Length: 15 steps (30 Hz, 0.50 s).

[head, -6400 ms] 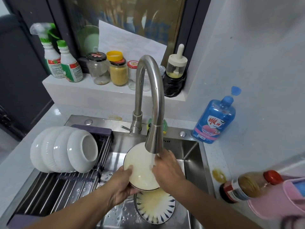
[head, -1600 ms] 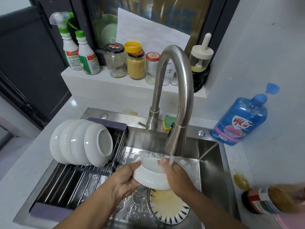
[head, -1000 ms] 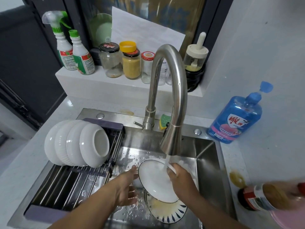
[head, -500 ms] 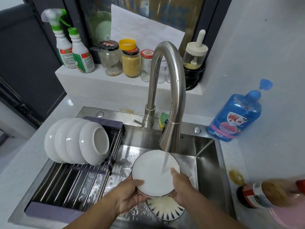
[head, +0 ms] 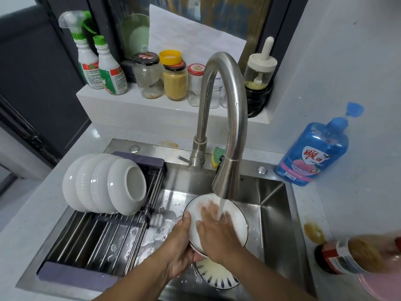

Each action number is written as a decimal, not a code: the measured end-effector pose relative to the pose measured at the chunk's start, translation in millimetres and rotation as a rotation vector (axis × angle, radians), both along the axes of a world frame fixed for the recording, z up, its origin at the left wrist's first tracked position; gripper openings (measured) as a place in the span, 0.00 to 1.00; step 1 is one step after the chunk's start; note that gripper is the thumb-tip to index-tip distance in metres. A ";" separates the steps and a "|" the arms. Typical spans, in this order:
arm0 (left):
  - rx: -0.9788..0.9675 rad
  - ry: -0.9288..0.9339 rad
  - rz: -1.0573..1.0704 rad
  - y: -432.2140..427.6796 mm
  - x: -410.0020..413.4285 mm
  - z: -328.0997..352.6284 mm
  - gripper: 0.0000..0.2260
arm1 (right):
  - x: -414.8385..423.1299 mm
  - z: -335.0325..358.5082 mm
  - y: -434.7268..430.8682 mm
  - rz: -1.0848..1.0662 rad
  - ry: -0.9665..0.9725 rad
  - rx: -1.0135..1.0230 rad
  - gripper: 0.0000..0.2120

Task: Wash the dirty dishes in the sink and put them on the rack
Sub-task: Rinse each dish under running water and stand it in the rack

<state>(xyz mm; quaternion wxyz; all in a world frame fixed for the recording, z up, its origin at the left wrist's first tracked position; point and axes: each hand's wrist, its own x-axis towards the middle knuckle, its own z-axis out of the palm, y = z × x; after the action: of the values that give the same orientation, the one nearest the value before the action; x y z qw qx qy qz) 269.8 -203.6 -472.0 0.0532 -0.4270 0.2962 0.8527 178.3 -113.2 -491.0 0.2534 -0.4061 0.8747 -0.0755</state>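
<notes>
Currently, in stock at the sink:

**White plate**: dark-rimmed, held tilted above the sink, not yet on the rack. Its face is turned up to the faucet so the water stream lands on it and drains into the basin.

**Left hand**: grip clamped on the plate's left rim, probably to steady it against the rubbing.

**Right hand**: grip apart, fingers laid flat on the plate's face under the stream. It appears to be wiping off residue with bare fingers, and the fingertips are blurred.

**Patterned plate**: flat on the sink floor just below, partly hidden by the arms. It carries a yellowish film and is likely next for washing.

**Rack**: spans the sink's left part, so drips fall into the basin. It holds four white bowls nested on their sides.

**Sponge**: on the sink rim behind the faucet, unused.

**Ledge jars**: one jar with yellow grains and one nearly empty glass jar.

**Soap bottle**: blue, on the tabletop right of the sink, fill level unclear.

**Brown-filled jar**: at the right edge, blurred.
</notes>
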 end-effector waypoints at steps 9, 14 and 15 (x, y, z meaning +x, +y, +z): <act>-0.109 -0.141 -0.004 -39.1 -4.0 -15.3 0.29 | -5.6 15.8 61.3 0.353 -0.093 -0.250 0.22; -0.300 -0.178 -0.222 -53.9 -2.9 -6.9 0.26 | -39.4 1.9 91.4 0.327 0.106 -0.182 0.25; -0.312 -0.177 -0.256 -55.3 -3.0 -5.4 0.27 | -41.9 3.6 87.0 0.245 0.084 -0.171 0.24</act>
<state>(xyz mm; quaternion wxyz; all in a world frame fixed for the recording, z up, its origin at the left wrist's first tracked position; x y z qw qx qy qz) 266.8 -258.9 -477.4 0.1201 -0.4623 0.4707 0.7418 136.4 -26.2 -487.4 0.1882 -0.5327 0.8188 -0.1013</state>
